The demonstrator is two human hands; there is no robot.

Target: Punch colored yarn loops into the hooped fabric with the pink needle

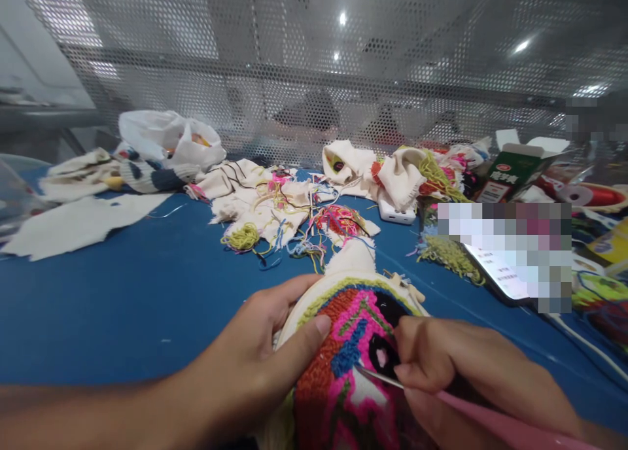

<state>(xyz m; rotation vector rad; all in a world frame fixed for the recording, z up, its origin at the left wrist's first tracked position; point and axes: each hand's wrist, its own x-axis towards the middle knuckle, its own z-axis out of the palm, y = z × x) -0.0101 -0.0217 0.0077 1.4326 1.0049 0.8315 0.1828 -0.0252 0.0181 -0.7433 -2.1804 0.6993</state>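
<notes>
My left hand (pixel 275 339) grips the left side of a round wooden embroidery hoop (pixel 300 306), its thumb pressed on the stitched face. The cloth inside carries looped yarn in rust red (pixel 318 365), hot pink, blue, green and black, with a bare white patch (pixel 367 390) low in the middle. My right hand (pixel 441 358) is closed around a punch needle with a pink handle (pixel 490 417). Its metal tip (pixel 375 376) meets the cloth between the blue stitches and the white patch. The hoop's screw (pixel 407 283) shows at the upper right.
Cloth scraps and tangled yarn (pixel 338 220) lie across the blue table (pixel 147 293). A white plastic bag (pixel 169 136) sits at the back left. To the right are a phone (pixel 510 273) with a white cable, a green box (pixel 515 169) and a red spool (pixel 601 193). Perforated metal panels rise behind.
</notes>
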